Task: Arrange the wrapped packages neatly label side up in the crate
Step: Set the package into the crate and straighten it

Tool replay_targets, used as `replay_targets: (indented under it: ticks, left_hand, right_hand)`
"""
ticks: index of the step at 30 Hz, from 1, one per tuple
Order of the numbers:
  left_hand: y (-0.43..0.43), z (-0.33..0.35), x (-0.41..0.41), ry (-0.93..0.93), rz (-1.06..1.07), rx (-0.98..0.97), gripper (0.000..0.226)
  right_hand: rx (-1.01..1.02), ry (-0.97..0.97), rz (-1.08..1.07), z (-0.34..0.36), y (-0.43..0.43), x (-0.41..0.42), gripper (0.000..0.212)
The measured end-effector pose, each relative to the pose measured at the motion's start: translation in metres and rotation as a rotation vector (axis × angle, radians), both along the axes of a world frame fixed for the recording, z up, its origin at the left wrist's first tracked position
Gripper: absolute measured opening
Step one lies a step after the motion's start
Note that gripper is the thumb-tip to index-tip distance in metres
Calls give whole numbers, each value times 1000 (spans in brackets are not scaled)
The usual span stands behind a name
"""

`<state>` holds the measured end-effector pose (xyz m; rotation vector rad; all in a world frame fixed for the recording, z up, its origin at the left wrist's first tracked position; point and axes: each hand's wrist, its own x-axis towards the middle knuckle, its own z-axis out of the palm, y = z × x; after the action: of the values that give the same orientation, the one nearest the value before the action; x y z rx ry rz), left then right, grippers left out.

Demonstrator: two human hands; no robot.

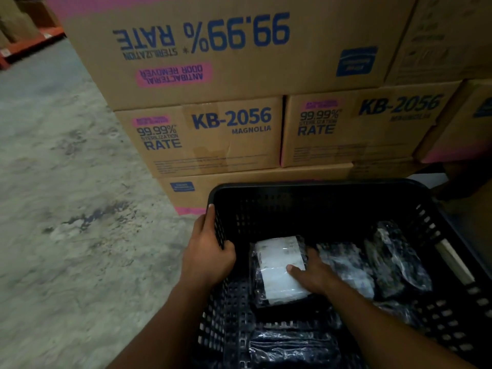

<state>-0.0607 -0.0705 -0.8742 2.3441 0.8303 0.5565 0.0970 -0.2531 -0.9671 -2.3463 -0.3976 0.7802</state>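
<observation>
A black perforated plastic crate stands on the floor in front of me. My left hand grips its left rim, thumb inside the wall. Inside lies a plastic-wrapped package with its white label facing up. My right hand rests on that package's right side, thumb on the label and fingers over its edge. Two more dark wrapped packages lie to the right, one in the middle and one against the right wall, no labels showing. Another wrapped package lies at the near end of the crate.
Stacked cardboard boxes printed KB-2056 stand directly behind the crate. Grey concrete floor stretches to the left. An orange rack base sits at the far left. A white strip lies on the crate's right wall.
</observation>
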Motion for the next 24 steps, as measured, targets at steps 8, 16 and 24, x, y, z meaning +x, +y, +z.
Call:
replay_targets:
  ticks: [8, 16, 24]
  left_hand:
    - [6, 2, 6, -54, -40, -104, 87]
    - [14, -20, 20, -36, -23, -155, 90]
    - [29, -47, 21, 8, 18, -230, 88]
  right_hand:
    - [24, -21, -73, -3, 12, -3, 90]
    - [-3, 11, -100, -23, 61, 0, 98]
    - [60, 108, -162, -57, 78, 6, 100]
